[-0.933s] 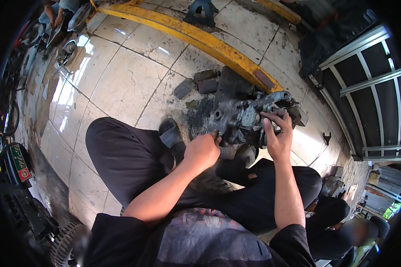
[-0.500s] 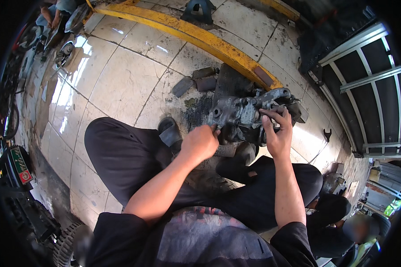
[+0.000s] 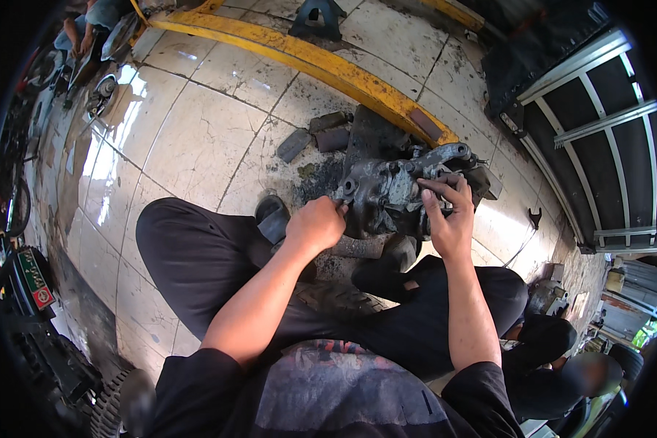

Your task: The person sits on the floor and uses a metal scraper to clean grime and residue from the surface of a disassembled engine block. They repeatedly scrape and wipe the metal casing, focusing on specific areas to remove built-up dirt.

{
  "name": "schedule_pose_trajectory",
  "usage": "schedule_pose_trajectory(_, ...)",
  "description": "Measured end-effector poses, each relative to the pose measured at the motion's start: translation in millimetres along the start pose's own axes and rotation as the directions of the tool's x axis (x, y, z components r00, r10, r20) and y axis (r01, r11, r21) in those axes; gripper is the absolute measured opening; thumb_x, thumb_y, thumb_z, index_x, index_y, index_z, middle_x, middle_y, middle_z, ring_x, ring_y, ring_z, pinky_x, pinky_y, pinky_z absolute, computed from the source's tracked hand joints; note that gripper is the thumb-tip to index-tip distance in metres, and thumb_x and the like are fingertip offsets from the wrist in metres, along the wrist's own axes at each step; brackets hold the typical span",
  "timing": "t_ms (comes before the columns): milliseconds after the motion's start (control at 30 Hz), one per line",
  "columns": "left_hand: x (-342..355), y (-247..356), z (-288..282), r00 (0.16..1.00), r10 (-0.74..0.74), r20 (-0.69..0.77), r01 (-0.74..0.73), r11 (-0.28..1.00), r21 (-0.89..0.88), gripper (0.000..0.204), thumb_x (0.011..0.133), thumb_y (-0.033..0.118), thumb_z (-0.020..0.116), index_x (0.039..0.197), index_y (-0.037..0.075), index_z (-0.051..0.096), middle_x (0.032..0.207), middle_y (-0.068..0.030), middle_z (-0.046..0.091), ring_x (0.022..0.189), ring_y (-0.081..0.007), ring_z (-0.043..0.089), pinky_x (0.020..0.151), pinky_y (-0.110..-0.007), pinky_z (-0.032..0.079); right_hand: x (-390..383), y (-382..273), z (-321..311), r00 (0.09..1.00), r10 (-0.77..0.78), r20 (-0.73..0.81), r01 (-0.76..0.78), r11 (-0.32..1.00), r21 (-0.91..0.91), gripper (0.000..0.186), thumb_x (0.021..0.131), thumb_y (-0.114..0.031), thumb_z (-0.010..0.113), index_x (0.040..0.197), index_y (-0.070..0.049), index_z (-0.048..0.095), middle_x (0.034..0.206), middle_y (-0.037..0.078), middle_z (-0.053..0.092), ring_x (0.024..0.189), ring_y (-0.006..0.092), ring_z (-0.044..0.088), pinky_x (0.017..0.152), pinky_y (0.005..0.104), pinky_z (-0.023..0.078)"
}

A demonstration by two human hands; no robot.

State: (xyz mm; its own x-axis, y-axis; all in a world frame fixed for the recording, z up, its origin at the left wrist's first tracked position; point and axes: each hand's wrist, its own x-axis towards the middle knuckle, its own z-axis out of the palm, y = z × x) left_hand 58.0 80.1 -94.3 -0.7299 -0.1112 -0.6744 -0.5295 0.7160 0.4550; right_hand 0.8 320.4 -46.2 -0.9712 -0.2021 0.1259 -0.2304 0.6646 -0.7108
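The left hand [image 3: 315,223] curls at the left end of the metal casing [image 3: 371,188]; the right hand [image 3: 451,220] rests half-curled on it, both grips unclear; best brace it firmly.

A head-worn fisheye looks down from near above the left hand [image 3: 317,225] and right hand [image 3: 452,219].

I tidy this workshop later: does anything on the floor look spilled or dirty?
Yes: a dark, grimy patch stands out against the pale tiles, beside the metal casting and beyond the left hand. Whether it's wet, I cannot tell.
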Motion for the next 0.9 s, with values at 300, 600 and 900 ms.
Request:
schedule_pose_trajectory(300, -9, 10, -1, 1.0, 0.004, -0.001, -0.004, 1.0, 0.009, 0.046, 0.106, 0.042, 0.056, 0.108, 0.0, 0.076, 0.104, -0.0285, 0.075, 0.104, -0.0474, 0.071, 0.089, -0.057, 0.056, -1, 3, 1, 1.0, 0.008, -0.007, -0.008, 1.0, -0.003, 0.024, 0.093, -0.026, 0.075, 0.111, -0.013, 0.083, 0.111, 0.014, 0.064, 0.111, 0.0338, 0.057, 0.105, 0.0444, 0.041)
schedule_pose_trajectory(600, -10, 10, 2, 1.0, 0.015, -0.012, -0.016, 0.999, -0.029, 0.047, 0.106, 0.041, 0.055, 0.107, -0.001, 0.077, 0.103, -0.0285, 0.075, 0.105, -0.0463, 0.071, 0.091, -0.056, 0.056, 1, 2, 0, 1.0, 0.004, 0.012, -0.004, 1.0, -0.007, 0.025, 0.093, -0.028, 0.074, 0.112, -0.013, 0.083, 0.11, 0.013, 0.064, 0.112, 0.0334, 0.057, 0.105, 0.0446, 0.041)
schedule_pose_trajectory(900, 0, 9, -8, 0.998, -0.05, 0.027, 0.051, 0.999, -0.014, 0.042, 0.106, 0.036, 0.054, 0.109, 0.0, 0.076, 0.103, -0.0289, 0.075, 0.104, -0.0474, 0.072, 0.092, -0.056, 0.056, 0, 3, 0, 1.0, 0.014, 0.006, -0.014, 1.0, -0.004, 0.025, 0.093, -0.028, 0.075, 0.111, -0.014, 0.083, 0.111, 0.013, 0.064, 0.112, 0.0333, 0.057, 0.106, 0.0441, 0.04)
